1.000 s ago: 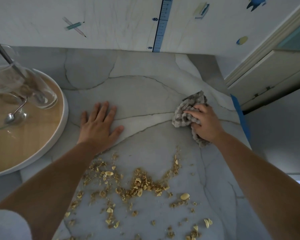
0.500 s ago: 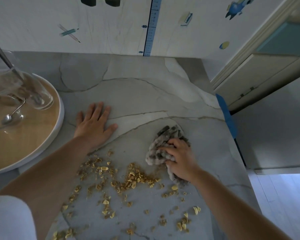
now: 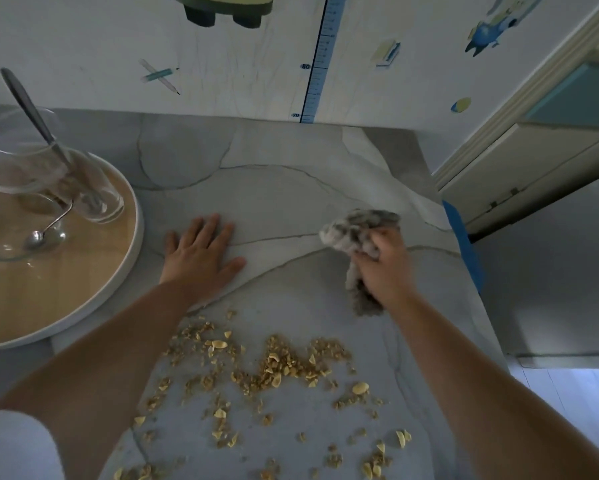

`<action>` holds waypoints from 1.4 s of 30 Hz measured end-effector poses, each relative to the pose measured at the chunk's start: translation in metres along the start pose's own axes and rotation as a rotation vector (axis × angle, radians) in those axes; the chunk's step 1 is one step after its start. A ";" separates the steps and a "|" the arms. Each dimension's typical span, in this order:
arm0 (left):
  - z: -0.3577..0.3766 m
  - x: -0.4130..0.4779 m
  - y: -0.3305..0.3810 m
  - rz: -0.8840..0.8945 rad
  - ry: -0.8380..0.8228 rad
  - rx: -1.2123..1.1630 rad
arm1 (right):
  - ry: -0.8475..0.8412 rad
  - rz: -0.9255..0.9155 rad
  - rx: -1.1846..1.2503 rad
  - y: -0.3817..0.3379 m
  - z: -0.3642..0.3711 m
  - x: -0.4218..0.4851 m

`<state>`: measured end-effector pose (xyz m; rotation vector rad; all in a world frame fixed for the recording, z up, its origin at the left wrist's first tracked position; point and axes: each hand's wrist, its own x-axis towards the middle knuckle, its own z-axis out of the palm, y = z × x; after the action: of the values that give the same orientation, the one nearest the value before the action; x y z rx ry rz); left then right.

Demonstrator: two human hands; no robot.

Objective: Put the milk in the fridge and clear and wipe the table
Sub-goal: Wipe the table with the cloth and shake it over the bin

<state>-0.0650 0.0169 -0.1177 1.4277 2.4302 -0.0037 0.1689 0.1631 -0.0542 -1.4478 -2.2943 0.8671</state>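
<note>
At centre right of the frame, the right hand keeps its grip closed around a crumpled grey-and-white fluffy cloth over the pale marbled stone desk. The left hand lies flat at centre, grip open. Golden-brown cereal crumbs are scattered across the lower middle of the frame.

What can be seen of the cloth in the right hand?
The cloth is a mottled grey-beige rag with a nubby pile, bunched into a wad. The right hand grips its middle, fingers curled round it; one lump bulges beyond the fingers, a tail sticks out near the wrist. It is over the marbled table, beyond the crumbs and apart from them. Whether it touches the tabletop is unclear.
</note>
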 end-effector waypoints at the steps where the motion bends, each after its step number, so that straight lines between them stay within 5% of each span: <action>1: 0.001 -0.001 0.000 -0.002 0.013 0.008 | 0.041 0.052 -0.030 0.007 0.000 0.012; 8: 0.012 0.004 -0.002 0.005 0.055 0.015 | 0.071 0.224 -0.036 0.017 0.030 0.072; 18: 0.004 0.000 -0.012 0.027 0.034 -0.097 | -0.356 -0.178 -0.158 -0.053 0.086 0.042; 34: 0.001 -0.043 -0.038 -0.030 0.027 -0.176 | -0.682 -0.536 -0.383 -0.075 0.102 -0.058; 39: -0.009 -0.084 -0.048 -0.020 0.061 -0.287 | -0.941 -0.465 -0.313 -0.084 0.085 -0.080; 42: -0.011 -0.120 -0.063 0.029 0.231 -0.298 | -0.772 -0.317 -0.095 -0.100 0.072 -0.074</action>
<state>-0.0677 -0.1145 -0.0840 1.3908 2.4554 0.5340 0.0927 0.0424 -0.0422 -0.7980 -3.0242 1.3998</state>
